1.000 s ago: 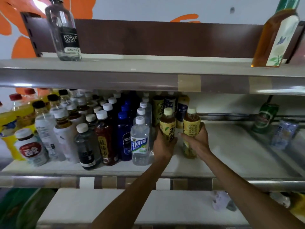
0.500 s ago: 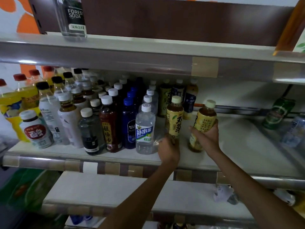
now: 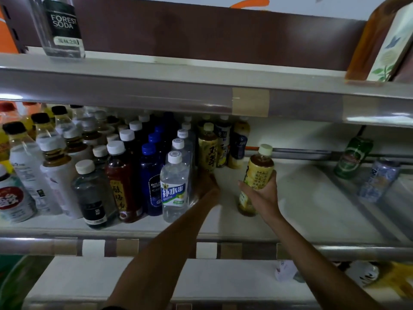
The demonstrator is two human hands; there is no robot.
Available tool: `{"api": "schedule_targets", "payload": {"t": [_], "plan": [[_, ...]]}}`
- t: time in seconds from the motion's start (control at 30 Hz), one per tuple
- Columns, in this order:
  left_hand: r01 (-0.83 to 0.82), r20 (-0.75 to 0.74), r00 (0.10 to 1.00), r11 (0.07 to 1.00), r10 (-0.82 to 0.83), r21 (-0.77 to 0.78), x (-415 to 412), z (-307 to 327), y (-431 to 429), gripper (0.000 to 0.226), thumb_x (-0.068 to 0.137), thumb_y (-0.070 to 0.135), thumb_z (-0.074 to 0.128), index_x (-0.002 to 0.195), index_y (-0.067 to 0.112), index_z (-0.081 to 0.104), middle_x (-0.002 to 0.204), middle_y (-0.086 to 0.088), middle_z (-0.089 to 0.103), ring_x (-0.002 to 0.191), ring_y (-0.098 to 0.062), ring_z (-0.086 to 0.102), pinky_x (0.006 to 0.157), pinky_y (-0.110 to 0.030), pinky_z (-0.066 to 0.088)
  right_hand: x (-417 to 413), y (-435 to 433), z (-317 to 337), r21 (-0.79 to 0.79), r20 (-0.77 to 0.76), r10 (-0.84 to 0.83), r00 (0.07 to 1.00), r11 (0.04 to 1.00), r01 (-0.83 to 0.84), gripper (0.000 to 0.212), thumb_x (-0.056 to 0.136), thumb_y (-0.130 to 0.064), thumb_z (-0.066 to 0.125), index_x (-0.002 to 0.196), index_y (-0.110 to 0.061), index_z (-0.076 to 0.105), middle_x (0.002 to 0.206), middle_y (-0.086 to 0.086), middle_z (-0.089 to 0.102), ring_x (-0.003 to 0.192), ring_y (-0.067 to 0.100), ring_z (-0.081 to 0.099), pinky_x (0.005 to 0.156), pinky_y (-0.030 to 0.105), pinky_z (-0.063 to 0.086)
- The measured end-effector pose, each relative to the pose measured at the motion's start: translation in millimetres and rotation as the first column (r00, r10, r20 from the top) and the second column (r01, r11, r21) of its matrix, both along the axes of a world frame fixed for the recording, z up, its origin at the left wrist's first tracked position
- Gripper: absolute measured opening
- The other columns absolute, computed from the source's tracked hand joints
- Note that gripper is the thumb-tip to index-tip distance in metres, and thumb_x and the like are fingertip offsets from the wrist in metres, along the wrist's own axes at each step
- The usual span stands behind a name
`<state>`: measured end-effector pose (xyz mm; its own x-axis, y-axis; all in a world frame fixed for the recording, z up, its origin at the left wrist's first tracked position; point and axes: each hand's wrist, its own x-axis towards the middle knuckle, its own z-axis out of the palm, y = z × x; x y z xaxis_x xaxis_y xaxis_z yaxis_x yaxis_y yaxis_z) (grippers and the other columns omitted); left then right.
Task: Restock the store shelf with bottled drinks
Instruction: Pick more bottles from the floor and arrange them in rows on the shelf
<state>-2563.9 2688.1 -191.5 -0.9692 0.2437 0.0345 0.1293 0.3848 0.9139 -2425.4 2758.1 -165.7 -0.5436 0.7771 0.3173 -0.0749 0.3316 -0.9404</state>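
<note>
Right hand [image 3: 261,194] is wrapped round a yellow-labelled tea bottle [image 3: 259,173], cap leaning right, base down on the middle shelf [image 3: 301,209], just right of the packed rows. Left hand [image 3: 206,185] sits at the foot of a second tea bottle [image 3: 207,151], upright, tucked in behind the clear water bottle [image 3: 174,186]. It's blurred, so I can't tell whether it's grasping or only touching.

Middle shelf [image 3: 301,209]: bottled drinks [image 3: 125,175] packed in rows on left; green can [image 3: 354,156], blue-white can [image 3: 378,180] far right. Upper shelf [image 3: 201,70]: clear soda bottle [image 3: 60,27], amber bottle [image 3: 380,41].
</note>
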Motion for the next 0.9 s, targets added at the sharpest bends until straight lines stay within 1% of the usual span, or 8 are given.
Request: {"api": "schedule_targets", "payload": {"t": [0.1, 0.23, 0.43, 0.6, 0.67, 0.77, 0.83, 0.9], "plan": [[0.088, -0.067, 0.994, 0.996, -0.089, -0.019, -11, -2, 3, 0.058, 0.098, 0.025, 0.053, 0.147, 0.005, 0.030, 0.144, -0.014, 0.040, 0.134, -0.031, 0.039, 0.110, -0.039, 0.034, 1, 0, -1, 0.003, 0.002, 0.003, 1.000, 1.000, -0.003, 0.063, 0.072, -0.013, 0.083, 0.117, -0.027, 0.041, 0.099, -0.013, 0.059, 0.088, -0.002, 0.059, 0.070, 0.014, 0.046], [0.008, -0.050, 0.999, 0.999, -0.011, -0.053, -51, -27, 25, 0.073, 0.084, 0.059, 0.037, 0.147, 0.023, 0.029, 0.143, -0.009, 0.044, 0.130, -0.028, 0.044, 0.107, -0.041, 0.037, 1, 2, -5, 0.005, 0.015, 0.006, 1.000, 1.000, -0.006, 0.064, 0.072, -0.015, 0.083, 0.119, -0.028, 0.041, 0.100, -0.012, 0.059, 0.089, -0.002, 0.060, 0.070, 0.013, 0.047], [0.038, 0.028, 0.999, 0.992, -0.034, -0.121, -53, -18, 26, 0.072, 0.088, 0.048, 0.040, 0.151, 0.018, 0.023, 0.151, -0.012, 0.034, 0.135, -0.030, 0.038, 0.112, -0.043, 0.033, 0, 0, -4, -0.003, 0.037, -0.009, 0.999, 1.000, 0.009, 0.063, 0.071, -0.018, 0.085, 0.116, -0.027, 0.043, 0.099, -0.011, 0.061, 0.086, -0.003, 0.062, 0.068, 0.015, 0.049], [0.108, 0.056, 0.993, 0.987, -0.102, -0.118, -20, 1, 9, 0.069, 0.100, 0.042, 0.040, 0.154, 0.011, 0.013, 0.158, -0.014, 0.022, 0.143, -0.031, 0.026, 0.117, -0.041, 0.024, 3, -2, 0, -0.009, 0.085, 0.001, 0.996, 1.000, 0.000, 0.070, 0.067, -0.022, 0.088, 0.119, -0.024, 0.042, 0.104, -0.005, 0.061, 0.095, 0.010, 0.062, 0.079, 0.028, 0.053], [0.184, 0.053, 0.983, 0.972, -0.178, -0.144, -2, 9, -7, 0.066, 0.101, 0.037, 0.042, 0.152, 0.005, 0.016, 0.154, -0.017, 0.029, 0.140, -0.032, 0.033, 0.112, -0.036, 0.031, 9, -1, 5, 0.004, 0.178, 0.012, 0.984, 1.000, -0.012, 0.075, 0.064, -0.020, 0.089, 0.120, -0.022, 0.040, 0.106, -0.004, 0.060, 0.098, 0.013, 0.060, 0.083, 0.030, 0.050], [0.361, 0.079, 0.933, 0.905, -0.352, -0.226, 19, 22, -27, 0.047, 0.098, 0.023, 0.051, 0.139, 0.000, 0.043, 0.138, -0.018, 0.050, 0.126, -0.032, 0.050, 0.088, -0.026, 0.040, 22, 7, 3, 0.056, 0.377, 0.038, 0.925, 0.996, -0.064, 0.078, 0.062, -0.017, 0.090, 0.122, -0.015, 0.042, 0.111, -0.001, 0.058, 0.100, 0.017, 0.057, 0.083, 0.029, 0.047], [0.427, 0.079, 0.900, 0.829, -0.429, -0.361, 29, 32, -37, 0.044, 0.095, 0.023, 0.054, 0.133, 0.002, 0.048, 0.130, -0.018, 0.055, 0.119, -0.033, 0.054, 0.087, -0.030, 0.044, 27, 9, 1, 0.098, 0.438, 0.025, 0.899, 0.992, -0.076, 0.073, 0.063, -0.018, 0.090, 0.122, -0.010, 0.046, 0.112, 0.002, 0.060, 0.099, 0.017, 0.057, 0.081, 0.028, 0.048], [0.496, 0.128, 0.851, 0.698, -0.510, -0.517, 38, 39, -47, 0.038, 0.094, 0.029, 0.055, 0.121, 0.003, 0.052, 0.104, -0.015, 0.062, 0.096, -0.030, 0.062, 0.076, -0.032, 0.049, 22, 10, 0, 0.124, 0.446, -0.008, 0.895, 0.991, -0.053, 0.068, 0.064, -0.019, 0.089, 0.119, -0.009, 0.050, 0.114, 0.006, 0.063, 0.102, 0.021, 0.060, 0.082, 0.031, 0.050]]}}
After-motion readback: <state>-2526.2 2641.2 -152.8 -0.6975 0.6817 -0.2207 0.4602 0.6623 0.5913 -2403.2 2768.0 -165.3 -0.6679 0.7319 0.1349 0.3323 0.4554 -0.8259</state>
